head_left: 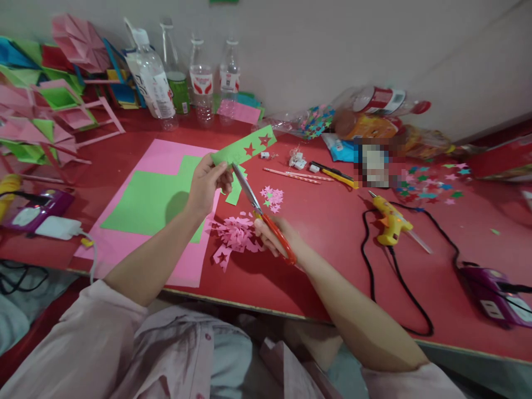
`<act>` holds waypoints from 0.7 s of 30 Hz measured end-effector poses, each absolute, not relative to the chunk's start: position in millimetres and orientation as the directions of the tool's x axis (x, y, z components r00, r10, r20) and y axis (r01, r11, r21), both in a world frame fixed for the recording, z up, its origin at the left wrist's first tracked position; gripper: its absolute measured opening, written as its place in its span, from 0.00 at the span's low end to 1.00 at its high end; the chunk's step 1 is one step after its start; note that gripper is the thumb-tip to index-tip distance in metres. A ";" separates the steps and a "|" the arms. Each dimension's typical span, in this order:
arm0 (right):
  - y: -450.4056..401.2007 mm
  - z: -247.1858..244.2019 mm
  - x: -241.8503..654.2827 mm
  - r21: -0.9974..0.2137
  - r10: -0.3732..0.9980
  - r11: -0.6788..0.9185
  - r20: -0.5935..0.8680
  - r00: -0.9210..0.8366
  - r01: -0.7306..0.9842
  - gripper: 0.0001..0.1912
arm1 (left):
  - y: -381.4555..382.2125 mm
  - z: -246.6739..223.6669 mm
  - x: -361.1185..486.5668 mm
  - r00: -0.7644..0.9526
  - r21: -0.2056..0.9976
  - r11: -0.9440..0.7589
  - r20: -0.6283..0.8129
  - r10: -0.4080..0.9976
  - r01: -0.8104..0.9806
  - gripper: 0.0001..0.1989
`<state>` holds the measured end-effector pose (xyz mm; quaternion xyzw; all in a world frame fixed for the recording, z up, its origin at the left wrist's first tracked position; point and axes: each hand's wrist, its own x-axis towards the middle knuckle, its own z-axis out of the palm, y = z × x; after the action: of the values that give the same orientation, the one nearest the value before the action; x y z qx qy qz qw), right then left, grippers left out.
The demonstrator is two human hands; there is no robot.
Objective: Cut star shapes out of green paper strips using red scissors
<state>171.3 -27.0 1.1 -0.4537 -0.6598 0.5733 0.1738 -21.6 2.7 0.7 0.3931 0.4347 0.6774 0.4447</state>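
Near frame centre, my left hand (209, 182) pinches a green paper strip (238, 148), my right hand (292, 234) grips scissors (254, 201). I judge it is cutting; the next snip needs steadiness.

Bright metal against matt paper, over a red table (341, 221) with a smooth, soft sheen.
Polished metal in the blades (246, 185) of the scissors (254, 200), glossy orange plastic around the handles (279, 233). Thin, flat paper, all matt, in the strip (236, 152), the sheets (145, 197), the stars (272, 197) and the scraps (236, 230); crisply folded paper in the models (77, 41) at left. Clear, shiny, ridged plastic in the bottles (203, 108) by the smooth, dull-finished wall (324, 44). Hard yellow plastic on the glue gun (390, 221), translucent and slick in the glue stick (420, 241); glossy purple plastic on the socket boxes (492, 299). Soft, creased, matt cloth in the shirt (183, 343).
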 end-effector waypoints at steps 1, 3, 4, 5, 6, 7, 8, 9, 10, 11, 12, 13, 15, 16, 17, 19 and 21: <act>-27.0 1.4 171.4 -0.915 0.796 -0.069 -0.291 -0.531 0.398 0.24 | 2.9 0.3 -22.0 -0.292 0.938 -0.232 0.153 0.944 -0.259 0.05; -26.7 1.7 171.3 -0.918 0.792 -0.068 -0.288 -0.538 0.391 0.24 | 3.2 -0.6 -22.6 -0.274 0.935 -0.239 0.166 0.947 -0.261 0.05; -26.3 1.6 171.3 -0.920 0.790 -0.067 -0.286 -0.543 0.386 0.25 | 3.2 -1.1 -22.8 -0.259 0.935 -0.241 0.172 0.950 -0.262 0.05; -25.6 1.3 171.4 -0.921 0.787 -0.068 -0.286 -0.547 0.383 0.25 | 3.2 -1.4 -22.8 -0.245 0.935 -0.241 0.177 0.953 -0.261 0.05; -24.8 0.7 171.6 -0.920 0.781 -0.073 -0.293 -0.552 0.385 0.25 | 3.1 -1.7 -22.7 -0.233 0.936 -0.239 0.179 0.956 -0.259 0.04; -23.9 0.1 171.8 -0.917 0.774 -0.081 -0.306 -0.555 0.392 0.25 | 3.0 -1.8 -22.7 -0.226 0.937 -0.236 0.179 0.958 -0.256 0.04; -22.9 -0.7 172.1 -0.912 0.766 -0.092 -0.322 -0.557 0.400 0.25 | 2.9 -1.7 -22.6 -0.222 0.938 -0.234 0.178 0.959 -0.256 0.04; -22.0 -1.5 172.4 -0.907 0.758 -0.102 -0.337 -0.558 0.409 0.25 | 2.8 -1.5 -22.6 -0.221 0.938 -0.232 0.177 0.959 -0.257 0.04; -21.1 -2.3 172.6 -0.903 0.751 -0.107 -0.348 -0.561 0.417 0.25 | 2.7 -1.1 -22.7 -0.222 0.938 -0.231 0.175 0.959 -0.259 0.04; -20.4 -2.9 172.9 -0.900 0.748 -0.107 -0.352 -0.563 0.422 0.25 | 2.7 -0.5 -22.9 -0.223 0.937 -0.231 0.174 0.959 -0.263 0.05; -19.8 -3.3 173.1 -0.899 0.746 -0.104 -0.353 -0.565 0.425 0.25 | 2.6 0.3 -23.3 -0.224 0.936 -0.230 0.173 0.959 -0.265 0.05; -19.3 -3.6 173.2 -0.899 0.746 -0.099 -0.352 -0.566 0.427 0.24 | 2.6 1.1 -23.7 -0.224 0.937 -0.229 0.171 0.959 -0.265 0.05; -18.6 -3.6 173.3 -0.892 0.749 -0.103 -0.361 -0.556 0.440 0.24 | 2.4 2.9 -24.7 -0.224 0.942 -0.219 0.164 0.961 -0.253 0.05; -18.3 -3.5 173.5 -0.887 0.751 -0.108 -0.368 -0.548 0.448 0.24 | 2.4 3.6 -25.3 -0.224 0.947 -0.212 0.158 0.962 -0.243 0.05; -18.0 -3.3 173.7 -0.885 0.752 -0.111 -0.373 -0.543 0.453 0.24 | 2.3 4.2 -25.9 -0.222 0.951 -0.204 0.152 0.963 -0.232 0.05; -17.3 -2.9 174.3 -0.881 0.750 -0.110 -0.377 -0.544 0.460 0.25 | 2.2 4.6 -27.3 -0.214 0.957 -0.196 0.150 0.965 -0.214 0.05; -16.6 -3.0 175.2 -0.879 0.745 -0.110 -0.381 -0.547 0.463 0.26 | 2.4 4.4 -28.6 -0.199 0.957 -0.202 0.161 0.967 -0.206 0.05</act>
<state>175.2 -16.6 -3.0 -0.4605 -0.6560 0.5858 0.1204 -28.6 2.4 4.4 0.4369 0.4350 0.6406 0.4578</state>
